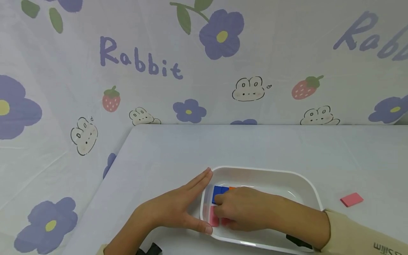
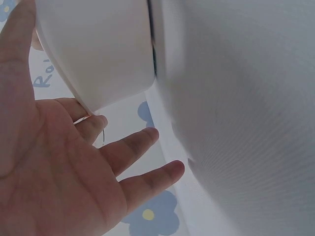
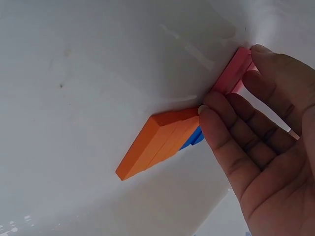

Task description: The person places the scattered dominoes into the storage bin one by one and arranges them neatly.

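My left hand [image 1: 172, 209] braces the left end of a white tray [image 1: 306, 180], thumb and fingers spread nearly straight along its rim. In the left wrist view, fingertips touch the rim while two other fingers extend away from it. Inside the tray, my right hand [image 3: 266, 132] has its thumb and fingers curled at a pink block [image 3: 231, 71], pinching it against the tray's left end. Another pink block [image 1: 214, 216] shows beside it in the head view. Blue blocks [image 1: 217, 194] and a row of orange blocks [image 3: 157, 142] stand next to my right fingers, partly hidden.
A loose pink block [image 1: 352, 199] lies on the white table [image 1: 255, 145] to the right of the tray. Dark gear [image 1: 299, 241] shows under my right forearm, and more [image 1: 154, 249] by my left wrist. A patterned cloth [image 1: 204, 71] hangs behind the table.
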The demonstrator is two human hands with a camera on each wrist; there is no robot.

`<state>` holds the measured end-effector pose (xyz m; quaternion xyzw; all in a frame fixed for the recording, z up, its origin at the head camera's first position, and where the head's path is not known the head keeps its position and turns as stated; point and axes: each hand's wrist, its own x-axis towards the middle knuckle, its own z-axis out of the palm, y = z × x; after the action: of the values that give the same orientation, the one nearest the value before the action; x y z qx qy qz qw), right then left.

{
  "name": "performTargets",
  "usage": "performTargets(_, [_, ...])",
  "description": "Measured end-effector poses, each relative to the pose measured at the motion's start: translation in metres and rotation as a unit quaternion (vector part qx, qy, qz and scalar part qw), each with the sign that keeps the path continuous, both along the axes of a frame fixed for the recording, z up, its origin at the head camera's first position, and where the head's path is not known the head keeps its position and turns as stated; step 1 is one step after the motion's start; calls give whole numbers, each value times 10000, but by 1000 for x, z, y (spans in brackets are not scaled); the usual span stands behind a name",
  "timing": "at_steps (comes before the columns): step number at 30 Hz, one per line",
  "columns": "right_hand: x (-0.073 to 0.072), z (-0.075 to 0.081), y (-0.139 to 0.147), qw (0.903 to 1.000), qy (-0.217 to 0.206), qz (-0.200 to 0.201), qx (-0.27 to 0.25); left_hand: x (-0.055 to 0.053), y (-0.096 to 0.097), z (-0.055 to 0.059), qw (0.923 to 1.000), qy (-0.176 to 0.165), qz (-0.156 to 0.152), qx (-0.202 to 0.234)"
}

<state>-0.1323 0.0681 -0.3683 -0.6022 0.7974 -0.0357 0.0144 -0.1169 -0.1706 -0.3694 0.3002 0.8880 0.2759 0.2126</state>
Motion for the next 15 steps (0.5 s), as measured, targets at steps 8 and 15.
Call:
performTargets(8, [-1,1,0,9998,-142,57,-158,-1,0,-1,10000,-32,-14,35])
performTargets(15, [-1,1,-2,9998,-158,12,-148,-1,0,-1,10000,-44,-6,37])
